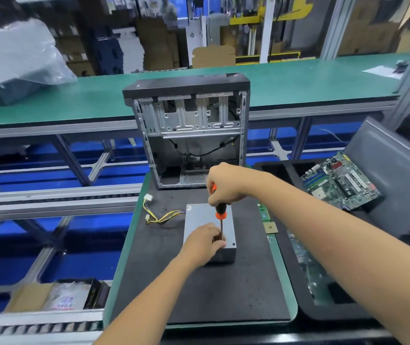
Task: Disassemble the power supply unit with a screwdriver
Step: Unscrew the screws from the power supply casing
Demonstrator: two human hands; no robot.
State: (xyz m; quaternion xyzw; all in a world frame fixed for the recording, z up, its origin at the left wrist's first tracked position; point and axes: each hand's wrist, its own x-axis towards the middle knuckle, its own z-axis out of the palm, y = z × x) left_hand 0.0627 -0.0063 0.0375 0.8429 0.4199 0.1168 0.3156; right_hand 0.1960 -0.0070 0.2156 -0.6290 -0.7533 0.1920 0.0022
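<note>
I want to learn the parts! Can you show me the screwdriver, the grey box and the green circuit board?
screwdriver point(220, 212): head view, orange-and-black handle.
grey box point(200, 216): head view, bare top panel.
green circuit board point(339, 181): head view, middle of board.

We see a green-edged counter point(295, 310) topped by a black mat point(211, 295), on the mat a grey power supply unit point(200, 219) with yellow-black cables point(160, 216) trailing left, two small screws point(163, 209) beside them, an open computer case point(191, 130) standing at the far end
</note>
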